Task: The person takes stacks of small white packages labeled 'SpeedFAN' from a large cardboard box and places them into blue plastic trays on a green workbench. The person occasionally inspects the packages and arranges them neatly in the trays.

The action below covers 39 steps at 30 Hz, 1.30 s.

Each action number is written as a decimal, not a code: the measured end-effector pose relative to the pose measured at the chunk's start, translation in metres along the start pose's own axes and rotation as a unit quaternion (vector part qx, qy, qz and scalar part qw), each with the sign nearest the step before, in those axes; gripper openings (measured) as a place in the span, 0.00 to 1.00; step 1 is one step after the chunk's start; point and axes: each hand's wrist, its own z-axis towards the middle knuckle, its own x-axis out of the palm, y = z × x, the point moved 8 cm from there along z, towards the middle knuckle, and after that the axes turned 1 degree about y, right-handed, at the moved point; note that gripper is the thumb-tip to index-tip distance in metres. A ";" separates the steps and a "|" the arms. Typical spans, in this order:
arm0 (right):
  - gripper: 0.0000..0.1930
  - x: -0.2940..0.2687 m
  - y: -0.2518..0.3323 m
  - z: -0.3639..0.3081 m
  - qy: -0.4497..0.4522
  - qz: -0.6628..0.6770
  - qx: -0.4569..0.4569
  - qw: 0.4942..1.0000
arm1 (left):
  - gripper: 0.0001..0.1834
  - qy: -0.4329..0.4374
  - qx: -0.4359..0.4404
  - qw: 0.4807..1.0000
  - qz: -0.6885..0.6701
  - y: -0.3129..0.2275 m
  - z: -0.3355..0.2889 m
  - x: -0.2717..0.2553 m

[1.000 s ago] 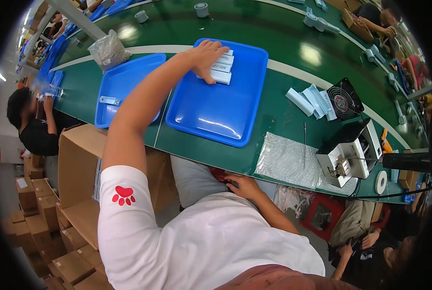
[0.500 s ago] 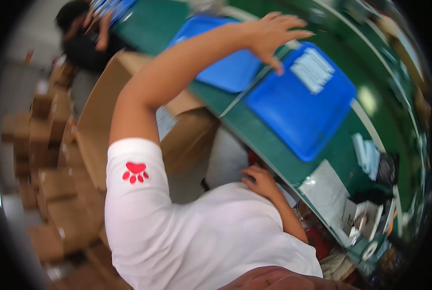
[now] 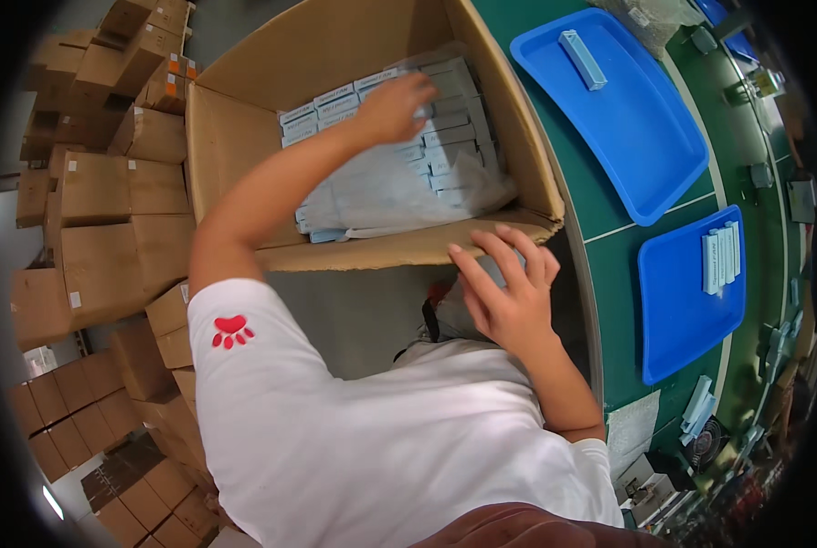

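My left hand [image 3: 396, 110] reaches into a large open carton [image 3: 230, 155], low over rows of small pale-blue boxes [image 3: 338, 108]. Its fingers are bent and a little apart; no held box shows, and the undersides of the fingertips are hidden. A clear plastic bag [image 3: 399, 192] lies crumpled across part of the rows. At the carton's near right corner, the fingers of my right hand [image 3: 511, 290] are spread and rest by the cardboard edge, holding nothing.
On the green bench [image 3: 623, 260] to the right lie two blue trays. The far tray [image 3: 646, 119] holds one small box; the nearer tray [image 3: 678, 333] holds several. More small boxes [image 3: 698, 406] lie beside a black fan [image 3: 705, 443]. Stacked cartons [image 3: 98, 247] stand at left.
My view has turned toward the carton. My left hand has moved from above a blue tray into the carton. My right hand has come up from beside my body to the carton's edge.
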 end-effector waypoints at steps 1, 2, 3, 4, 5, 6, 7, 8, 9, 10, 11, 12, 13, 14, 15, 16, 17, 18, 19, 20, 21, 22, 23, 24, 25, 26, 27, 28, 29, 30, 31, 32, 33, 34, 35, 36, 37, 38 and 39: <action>0.23 0.004 -0.004 -0.006 -0.009 0.011 0.008 1.000 | 0.28 0.030 0.027 0.999 0.010 -0.007 -0.004 0.030; 0.24 0.007 -0.006 -0.009 -0.008 0.016 0.018 1.000 | 0.30 0.057 0.028 0.998 0.002 -0.006 -0.005 0.056; 0.24 0.008 -0.008 -0.014 -0.010 0.021 0.030 0.999 | 0.32 0.085 0.034 0.996 -0.003 -0.011 -0.003 0.071; 0.24 0.009 -0.010 -0.017 -0.011 0.026 0.043 0.999 | 0.34 0.113 0.039 0.993 -0.009 -0.015 -0.001 0.085; 0.26 0.009 -0.010 -0.019 -0.012 0.048 0.033 0.998 | 0.46 0.159 0.016 0.987 -0.034 -0.014 -0.003 0.099; 0.26 0.010 -0.011 -0.020 -0.019 0.061 0.030 0.998 | 0.49 0.158 -0.001 0.987 -0.032 -0.014 -0.002 0.108; 0.27 0.010 -0.011 -0.020 -0.025 0.074 0.027 0.997 | 0.53 0.157 -0.019 0.987 -0.029 -0.014 -0.003 0.117; 0.27 0.010 -0.011 -0.021 -0.032 0.088 0.024 0.995 | 0.57 0.155 -0.037 0.987 -0.027 -0.015 -0.003 0.125; 0.28 0.011 -0.010 -0.021 -0.032 0.085 0.021 0.996 | 0.63 0.171 -0.049 0.983 -0.035 -0.018 -0.002 0.129; 0.28 0.011 -0.011 -0.021 -0.031 0.088 0.024 0.995 | 0.64 0.173 -0.057 0.983 -0.031 -0.019 0.000 0.130; 0.28 0.011 -0.012 -0.021 -0.029 0.090 0.027 0.995 | 0.64 0.176 -0.065 0.982 -0.027 -0.020 0.003 0.131; 0.28 0.011 -0.013 -0.021 -0.027 0.093 0.027 0.995 | 0.64 0.177 -0.076 0.981 -0.023 -0.019 0.004 0.131; 0.28 0.011 -0.013 -0.023 -0.029 0.094 0.026 0.995 | 0.63 0.209 -0.081 0.974 -0.012 -0.019 0.004 0.137; 0.29 0.011 -0.014 -0.025 -0.030 0.094 0.025 0.995 | 0.63 0.241 -0.087 0.967 -0.001 -0.021 0.005 0.145; 0.29 0.012 -0.014 -0.025 -0.033 0.096 0.021 0.995 | 0.62 0.272 -0.095 0.958 0.013 -0.019 0.006 0.151; 0.28 0.011 -0.014 -0.025 -0.031 0.099 0.022 0.994 | 0.60 0.290 -0.083 0.953 0.038 -0.020 0.007 0.159; 0.28 0.011 -0.015 -0.025 -0.028 0.103 0.022 0.994 | 0.58 0.308 -0.072 0.946 0.063 -0.023 0.007 0.169; 0.28 0.011 -0.014 -0.025 -0.025 0.109 0.021 0.994 | 0.56 0.327 -0.062 0.939 0.089 -0.024 0.006 0.179; 0.27 0.011 -0.014 -0.024 -0.023 0.104 0.025 0.994 | 0.55 0.297 -0.050 0.949 0.089 -0.026 0.008 0.179; 0.27 0.009 -0.014 -0.025 -0.020 0.100 0.028 0.994 | 0.54 0.267 -0.040 0.959 0.089 -0.031 0.011 0.180; 0.26 0.008 -0.012 -0.023 -0.021 0.103 0.021 0.994 | 0.53 0.237 -0.038 0.966 0.097 -0.027 0.010 0.180; 0.25 0.004 -0.006 -0.021 -0.013 0.114 0.015 0.993 | 0.58 0.227 -0.058 0.964 0.128 -0.007 -0.002 0.211; 0.24 0.004 -0.007 -0.021 -0.012 0.111 0.025 0.993 | 0.62 0.137 -0.067 0.983 0.099 -0.012 0.004 0.201; 0.24 0.006 -0.006 -0.021 -0.018 0.115 0.025 0.993 | 0.67 0.347 -0.085 0.930 0.091 -0.007 0.000 0.223; 0.23 0.007 -0.007 -0.021 -0.029 0.119 0.031 0.992 | 0.69 0.253 -0.111 0.958 0.074 -0.008 0.002 0.211; 0.23 0.008 -0.007 -0.021 -0.026 0.115 0.029 0.993 | 0.71 0.140 -0.093 0.985 0.043 -0.015 0.005 0.183; 0.23 0.009 -0.004 -0.021 -0.025 0.119 0.020 0.992 | 0.71 0.132 -0.102 0.985 0.040 -0.011 -0.002 0.183; 0.23 0.004 -0.001 -0.018 -0.026 0.107 0.020 0.994 | 0.71 0.120 -0.096 0.988 0.030 -0.013 0.006 0.181; 0.23 0.005 -0.002 -0.022 -0.029 0.112 0.014 0.993 | 0.71 0.120 -0.088 0.987 0.052 -0.015 0.012 0.181; 0.23 0.007 -0.005 -0.025 -0.031 0.112 0.013 0.993 | 0.72 0.122 -0.076 0.987 0.070 -0.018 0.017 0.181; 0.23 0.008 -0.009 -0.027 -0.032 0.105 0.017 0.994 | 0.71 0.113 -0.079 0.988 0.066 -0.022 0.021 0.176; 0.23 0.011 -0.011 -0.029 -0.034 0.109 0.017 0.993 | 0.71 0.104 -0.082 0.989 0.062 -0.028 0.024 0.166; 0.23 0.011 -0.010 -0.031 -0.030 0.116 0.013 0.993 | 0.71 0.095 -0.092 0.990 0.056 -0.031 0.018 0.157; 0.23 0.012 -0.009 -0.031 -0.027 0.121 0.013 0.992 | 0.71 0.093 -0.102 0.989 0.060 -0.028 0.014 0.153; 0.23 0.013 -0.007 -0.029 -0.026 0.127 0.004 0.992 | 0.71 0.091 -0.108 0.988 0.065 -0.023 0.011 0.150; 0.22 0.012 -0.007 -0.029 -0.024 0.133 -0.002 0.991 | 0.71 0.090 -0.113 0.987 0.067 -0.023 0.008 0.149; 0.22 0.012 -0.006 -0.028 -0.023 0.137 -0.006 0.990 | 0.71 0.069 -0.116 0.988 0.073 -0.023 0.006 0.147; 0.22 0.011 -0.006 -0.029 -0.023 0.139 -0.006 0.990 | 0.71 0.048 -0.117 0.989 0.078 -0.023 0.003 0.144; 0.22 0.011 -0.006 -0.031 -0.025 0.140 -0.003 0.990 | 0.72 0.027 -0.115 0.990 0.083 -0.024 0.005 0.140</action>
